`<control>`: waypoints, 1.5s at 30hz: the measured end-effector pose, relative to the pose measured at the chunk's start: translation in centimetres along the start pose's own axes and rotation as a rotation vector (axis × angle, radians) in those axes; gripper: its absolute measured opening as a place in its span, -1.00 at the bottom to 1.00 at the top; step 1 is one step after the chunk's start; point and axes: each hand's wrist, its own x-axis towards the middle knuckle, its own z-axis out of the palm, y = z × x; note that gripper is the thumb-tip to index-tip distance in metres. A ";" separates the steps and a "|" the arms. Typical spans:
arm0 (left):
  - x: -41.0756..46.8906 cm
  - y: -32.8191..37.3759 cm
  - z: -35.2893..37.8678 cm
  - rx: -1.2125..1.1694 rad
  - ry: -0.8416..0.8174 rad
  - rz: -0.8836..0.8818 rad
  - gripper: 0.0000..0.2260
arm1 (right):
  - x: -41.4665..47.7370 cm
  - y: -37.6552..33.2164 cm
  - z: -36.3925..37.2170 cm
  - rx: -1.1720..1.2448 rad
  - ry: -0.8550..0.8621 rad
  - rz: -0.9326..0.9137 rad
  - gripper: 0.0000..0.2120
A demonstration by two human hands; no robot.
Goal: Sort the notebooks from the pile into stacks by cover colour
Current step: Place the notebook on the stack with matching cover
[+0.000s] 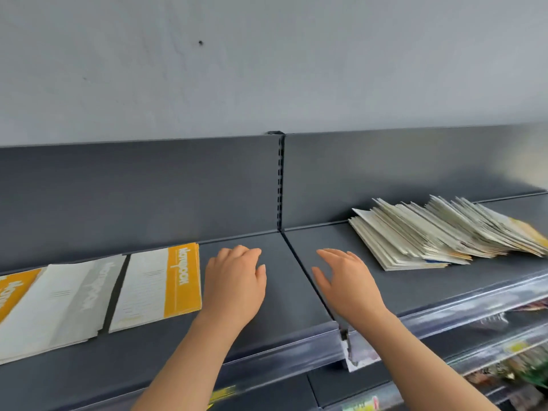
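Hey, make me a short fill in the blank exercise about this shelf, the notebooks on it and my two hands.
1. The left hand and the right hand both hold ____.
2. The messy pile lies to the ____ of both hands.
3. The yellow-banded notebook lies closest to the ____ hand.

Missing words: nothing; right; left.

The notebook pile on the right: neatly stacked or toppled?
Toppled. The pile fans out sideways along the shelf, covers overlapping, edges staggered.
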 end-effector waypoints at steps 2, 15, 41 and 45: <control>0.7 3.8 1.2 -0.023 -0.009 0.022 -0.67 | -0.2 3.5 -1.8 -0.001 0.017 0.002 -0.66; 6.2 23.6 7.4 -0.194 -0.034 0.183 -0.69 | -1.0 23.0 -10.2 -0.031 0.102 0.185 -0.64; 26.0 44.8 19.7 -0.359 -0.295 0.421 -0.83 | 10.2 46.6 -12.0 0.024 -0.008 0.678 -0.74; 27.8 46.5 21.7 -0.436 -0.429 0.377 -0.75 | 10.8 47.8 -11.0 0.101 0.013 0.625 -0.69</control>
